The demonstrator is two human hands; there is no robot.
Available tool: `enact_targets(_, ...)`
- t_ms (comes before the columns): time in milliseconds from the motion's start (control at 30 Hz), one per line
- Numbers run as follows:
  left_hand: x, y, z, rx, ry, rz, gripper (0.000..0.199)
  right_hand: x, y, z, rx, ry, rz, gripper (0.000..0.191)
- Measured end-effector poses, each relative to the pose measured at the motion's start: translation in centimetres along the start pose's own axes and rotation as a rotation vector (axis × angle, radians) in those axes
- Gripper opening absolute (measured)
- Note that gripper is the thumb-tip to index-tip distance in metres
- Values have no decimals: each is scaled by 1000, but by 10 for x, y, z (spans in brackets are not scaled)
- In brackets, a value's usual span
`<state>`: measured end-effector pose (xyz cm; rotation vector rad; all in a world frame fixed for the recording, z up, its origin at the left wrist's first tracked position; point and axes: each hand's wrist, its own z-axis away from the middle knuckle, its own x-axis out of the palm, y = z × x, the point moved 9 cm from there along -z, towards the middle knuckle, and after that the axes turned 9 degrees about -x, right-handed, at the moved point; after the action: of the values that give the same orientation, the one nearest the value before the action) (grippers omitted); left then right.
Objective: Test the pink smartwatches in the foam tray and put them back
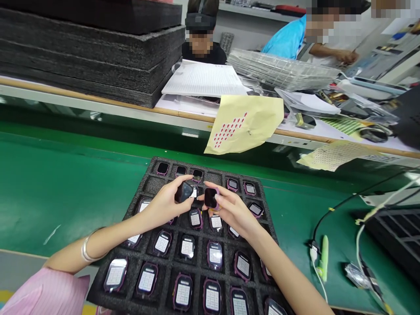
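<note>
A black foam tray (205,236) lies tilted on the green bench, its pockets holding several purple-framed smartwatches (187,247), most with lit white screens. Above its far half, my left hand (166,199) grips a dark, glossy smartwatch (183,192) between thumb and fingers; part of it is covered by the hand. My right hand (234,210) is closed around another smartwatch (210,198), with a purple edge and a black screen facing up. The thumb rests on that watch's right side. The two hands are close together but apart.
Thick black foam slabs (98,57) are stacked on the shelf at the back left. A yellow paper sheet (246,124) hangs over the shelf edge. Cables (316,249) and a green pen-like stick (324,258) lie at right. Two people (203,52) are beyond the shelf.
</note>
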<state>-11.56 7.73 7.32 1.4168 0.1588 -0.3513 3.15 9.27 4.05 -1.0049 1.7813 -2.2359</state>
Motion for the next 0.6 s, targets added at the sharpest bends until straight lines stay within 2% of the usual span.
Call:
enact_targets(167, 3, 3, 4, 45, -26, -11, 52, -2, -5, 4, -31, 9, 56, 42)
enact_targets(433, 9, 7, 8, 69, -36, -39, 49, 11, -2, 7, 17, -114, -64, 46)
enact_targets(600, 11, 9, 6, 107, -47, -37, 45, 7, -6, 5, -10, -71, -48, 43)
